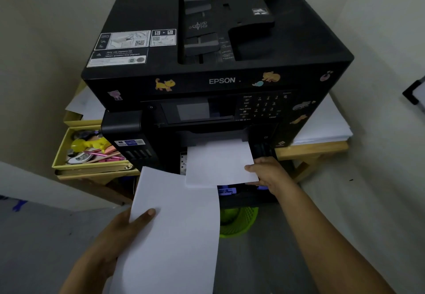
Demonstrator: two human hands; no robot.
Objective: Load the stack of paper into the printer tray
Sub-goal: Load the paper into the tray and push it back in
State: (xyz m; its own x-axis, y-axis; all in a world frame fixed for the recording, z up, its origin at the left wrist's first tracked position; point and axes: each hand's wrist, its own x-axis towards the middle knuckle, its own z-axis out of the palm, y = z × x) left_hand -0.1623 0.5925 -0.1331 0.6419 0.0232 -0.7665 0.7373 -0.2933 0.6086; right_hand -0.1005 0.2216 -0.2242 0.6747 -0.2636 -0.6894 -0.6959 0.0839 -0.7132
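Green basket [239,221] under printer [216,82]

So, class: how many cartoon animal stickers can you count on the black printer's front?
6: purple one far left, yellow cat, orange one by the logo, one top right, grey and orange below. Others may be hidden.

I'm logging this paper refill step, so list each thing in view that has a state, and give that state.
printer tray: pulled out
paper in the tray: partly inserted
loose sheets: held outside printer
left hand: gripping loose sheets
right hand: on tray paper's right edge
printer screen: dark
yellow drawer: open, cluttered
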